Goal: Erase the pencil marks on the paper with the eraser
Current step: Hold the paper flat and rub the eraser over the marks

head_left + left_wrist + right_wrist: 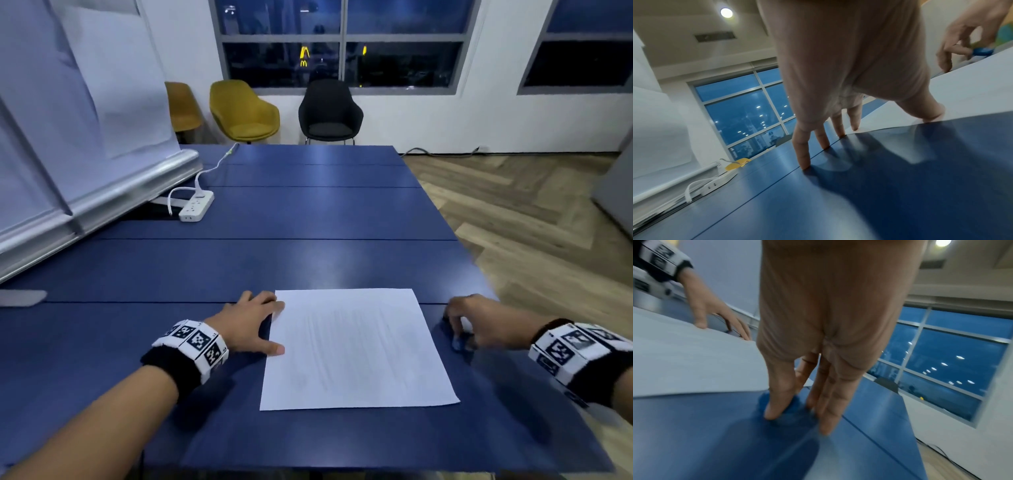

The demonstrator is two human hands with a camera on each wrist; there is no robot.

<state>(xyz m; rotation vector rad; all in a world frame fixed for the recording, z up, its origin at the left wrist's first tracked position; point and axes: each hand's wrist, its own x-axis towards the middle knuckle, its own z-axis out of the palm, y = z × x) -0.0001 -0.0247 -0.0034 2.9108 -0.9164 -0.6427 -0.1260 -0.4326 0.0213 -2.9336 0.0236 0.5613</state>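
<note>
A white sheet of paper (356,349) lies flat on the blue table (308,260), with faint grey pencil strokes across its middle. My left hand (253,322) rests spread at the sheet's left edge. In the left wrist view its thumb (929,112) and index fingertip press the paper (972,91) while the other fingers touch the table. To the right of the sheet, my right hand (479,325) curls down over a small blue eraser (459,342). The thumb (777,399) and fingers pinch the eraser (795,404) on the tabletop; it is blurred and mostly hidden.
A white power strip (197,205) with its cable lies at the back left beside a large rolled screen (85,192) resting on the table. The table's right edge (479,270) runs close to my right hand, with wooden floor beyond it. Chairs stand by the far wall.
</note>
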